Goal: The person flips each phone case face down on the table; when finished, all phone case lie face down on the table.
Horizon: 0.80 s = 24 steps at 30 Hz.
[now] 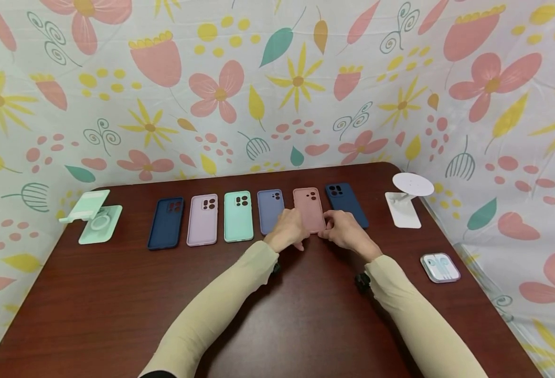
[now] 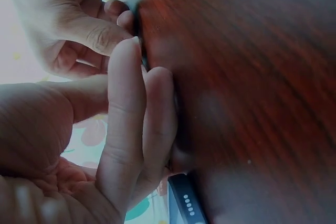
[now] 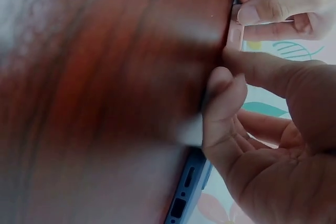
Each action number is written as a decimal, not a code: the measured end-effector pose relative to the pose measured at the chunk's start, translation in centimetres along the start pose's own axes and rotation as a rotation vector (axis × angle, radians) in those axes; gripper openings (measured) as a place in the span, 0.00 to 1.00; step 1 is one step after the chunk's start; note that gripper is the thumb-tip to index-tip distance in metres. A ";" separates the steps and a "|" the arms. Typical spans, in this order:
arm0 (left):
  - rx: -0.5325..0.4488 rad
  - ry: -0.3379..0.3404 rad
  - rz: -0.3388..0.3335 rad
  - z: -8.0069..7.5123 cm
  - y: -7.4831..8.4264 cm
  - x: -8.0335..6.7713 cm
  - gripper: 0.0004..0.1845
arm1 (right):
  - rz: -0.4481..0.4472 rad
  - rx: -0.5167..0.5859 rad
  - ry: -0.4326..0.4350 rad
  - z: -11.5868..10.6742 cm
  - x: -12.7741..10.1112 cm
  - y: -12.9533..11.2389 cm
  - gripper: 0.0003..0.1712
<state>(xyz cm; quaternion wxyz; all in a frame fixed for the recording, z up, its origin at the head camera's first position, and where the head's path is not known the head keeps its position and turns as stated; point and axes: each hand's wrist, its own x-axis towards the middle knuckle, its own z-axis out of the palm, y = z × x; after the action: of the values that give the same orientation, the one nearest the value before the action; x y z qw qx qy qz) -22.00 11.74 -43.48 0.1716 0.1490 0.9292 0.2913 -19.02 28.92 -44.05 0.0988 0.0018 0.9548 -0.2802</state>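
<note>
Both hands down at the near end of the pink phone case [image 1: 308,208], flat on the dark wood table [image 1: 117,304], fifth in a row of six. Left hand [image 1: 289,230] on the case's near left corner, fingers curled in and pinching the edge; right hand [image 1: 348,231] on the near right corner, likewise curled onto the rim. From the left wrist, fingertips [image 2: 131,56] pressed against the table beside a thin edge, the other hand's thumb right there touching too. From the right wrist, thumb and fingers [image 3: 226,85] closed at the same low edge, a blue case [image 3: 186,192] with its port cutouts showing just below, very blurred otherwise. Along the row from the left: navy case [image 1: 166,222], lilac case [image 1: 203,219], mint case [image 1: 238,216], periwinkle case [image 1: 270,210] just beside the left hand, then the pink one, then a dark blue case [image 1: 346,202] partly behind the right hand. All lying backs up, camera cutouts at the far end, narrow gaps between. Off to the far left, a mint phone stand [image 1: 95,215]; far right, a white stand [image 1: 407,198] with a round top; nearer on the right edge, a small clear box of earphones [image 1: 440,267]. Beige sleeves [image 1: 221,310] on both forearms, floral backdrop [image 1: 277,79] all round.
</note>
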 end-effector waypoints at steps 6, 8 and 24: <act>-0.043 -0.016 0.024 0.0 -0.3 -0.1 0.11 | -0.020 0.023 0.020 0.0 -0.4 0.1 0.28; -0.067 -0.019 0.027 0.0 -0.4 -0.1 0.14 | -0.030 0.016 0.040 -0.1 -0.5 0.1 0.27; -0.325 -0.001 0.061 0.5 -0.1 -0.4 0.31 | -0.105 0.048 0.179 -1.0 -1.9 -0.4 0.28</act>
<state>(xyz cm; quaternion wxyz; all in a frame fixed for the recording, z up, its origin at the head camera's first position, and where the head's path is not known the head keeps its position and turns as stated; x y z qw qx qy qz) -21.44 11.73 -43.88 0.1851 0.1474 0.8649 0.4427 -17.40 29.20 -42.63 -0.0018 -0.0206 0.9517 -0.3064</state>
